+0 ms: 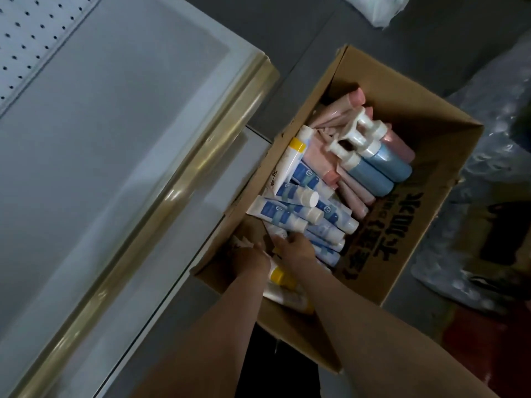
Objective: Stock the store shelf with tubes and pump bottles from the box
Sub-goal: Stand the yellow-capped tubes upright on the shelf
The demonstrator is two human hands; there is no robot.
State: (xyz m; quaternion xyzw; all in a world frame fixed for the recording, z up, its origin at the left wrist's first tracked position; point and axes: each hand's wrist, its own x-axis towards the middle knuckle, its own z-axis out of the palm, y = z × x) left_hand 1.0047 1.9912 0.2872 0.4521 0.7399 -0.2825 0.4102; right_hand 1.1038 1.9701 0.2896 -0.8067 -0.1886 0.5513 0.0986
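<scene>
An open cardboard box [425, 202] stands on the floor beside the white store shelf [94, 145]. Inside lie several blue-and-white tubes [296, 193], pink tubes [342, 110], yellow-capped white tubes [290, 159] and blue and pink pump bottles [370, 168] with white pumps. Both my hands reach into the near left corner of the box. My left hand [253, 258] and my right hand [296, 248] have their fingers down among white tubes there; a yellow-capped tube [277, 275] lies between my wrists. Their fingertips are hidden, so I cannot see what either hand holds.
The shelf has a brass-coloured front rail [178, 179] and a pegboard back panel [31, 33]. Clear plastic-wrapped packs [488, 173] lie on the grey floor to the right of the box. Another white bundle [385, 10] sits at the top right.
</scene>
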